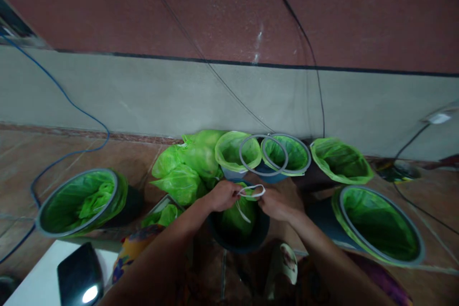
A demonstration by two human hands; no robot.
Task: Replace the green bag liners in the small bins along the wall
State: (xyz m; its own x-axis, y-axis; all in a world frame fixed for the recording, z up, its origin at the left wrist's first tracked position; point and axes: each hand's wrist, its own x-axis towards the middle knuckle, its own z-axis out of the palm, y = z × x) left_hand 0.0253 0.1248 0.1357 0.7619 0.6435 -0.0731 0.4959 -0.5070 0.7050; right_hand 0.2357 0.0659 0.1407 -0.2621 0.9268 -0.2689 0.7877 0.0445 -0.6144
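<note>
Both hands are over a dark bin (263,236) with a green trash bag (236,220) inside it. A white drawstring (256,195) stretches in a loop between them, and its loose end hangs down over the bag. My left hand (225,195) has its fingers closed on the left end of the loop. At the opposite end, my right hand (275,203) pinches the string. The bag's top is drawn up toward the hands, while its lower part stays down in the bin.
Tied, filled green bags (202,153) lean against the wall. Bins lined with green bags stand around: one left (116,186), one right (340,205), several behind. A grey ring (241,153) lies across two back bins. A phone (81,272) lies on a white surface (39,272); a blue cable (68,98) trails left.
</note>
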